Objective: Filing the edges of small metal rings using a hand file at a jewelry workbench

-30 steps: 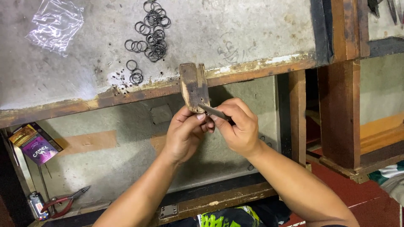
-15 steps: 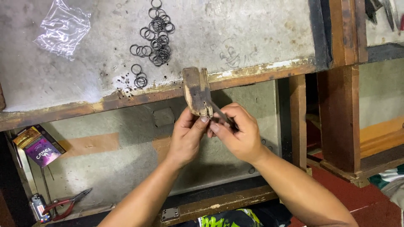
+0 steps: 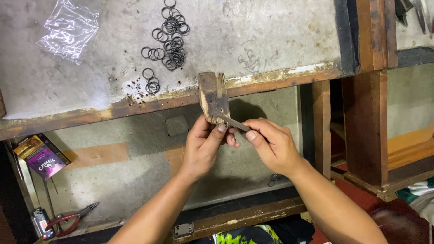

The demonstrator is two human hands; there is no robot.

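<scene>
Filing peg [image 3: 213,97], that worn wooden block jutting out from the front edge of the worktop [image 3: 271,40], is where the action sits right now. Both hands meet just below it: the left hand [image 3: 203,147] is curled with thumb and fingertips pinched at the lower end of the peg, apparently steadying something small there, though what it pinches is too tiny to make out. The right hand [image 3: 273,144] is clenched around a slim metal tool [image 3: 233,122], a flat file by the look of it, whose tip rests against the peg right by the left fingertips. By my reading this is the working stroke of a filing or shaping step, with the small piece braced on the wood. A further stroke would call for a firm pinch from the left hand and a short, level push from the right, keeping the blade off the fingertips. Up on the worktop lies a scatter of dark metal rings [image 3: 169,38] and a crumpled clear plastic bag [image 3: 68,29]; red-handled pliers [image 3: 70,219] lie on the lower shelf.
</scene>
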